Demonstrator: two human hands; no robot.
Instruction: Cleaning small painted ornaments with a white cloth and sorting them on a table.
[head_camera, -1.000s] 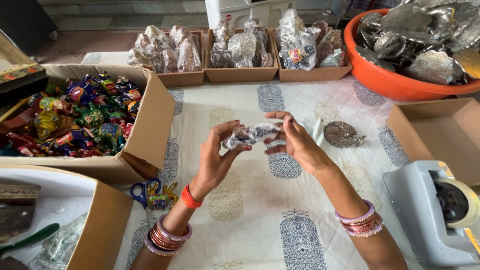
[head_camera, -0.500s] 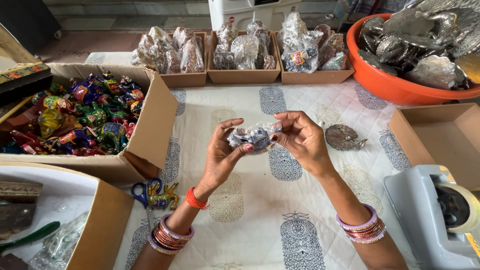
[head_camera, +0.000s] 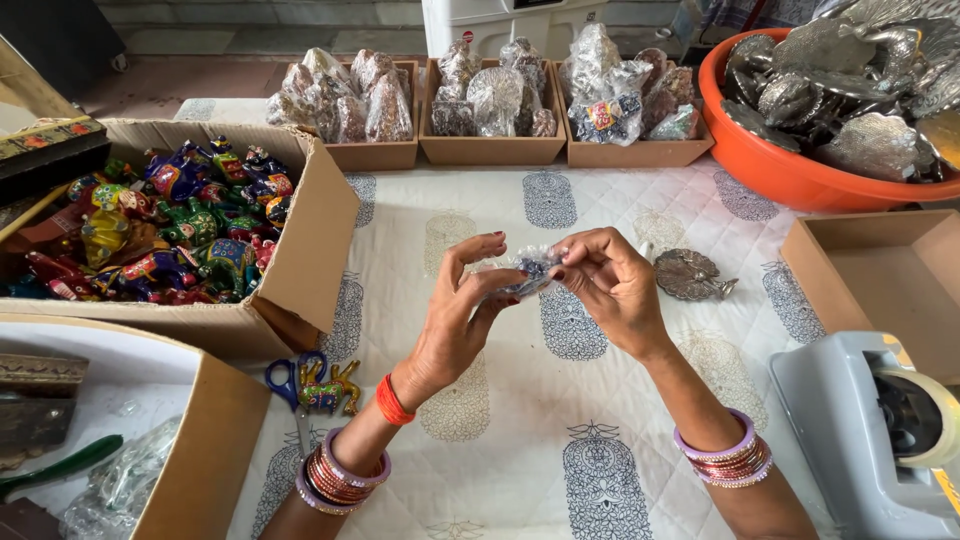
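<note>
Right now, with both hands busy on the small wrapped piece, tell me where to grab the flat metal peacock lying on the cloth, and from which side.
Take the metal peacock by its narrow tail end, which points right toward the empty box. Come from the right: the right hand sits close on its left, and the round fan lies flat, so it probably offers little edge to pinch.

I see one small packet (head_camera: 528, 270): a dark bluish trinket wrapped in clear, crinkled plastic film. It is held up off the table, near the middle of the scene, lying roughly level. Its left end is pinched by my left hand (head_camera: 462, 320), its right end by my right hand (head_camera: 610, 285).
</note>
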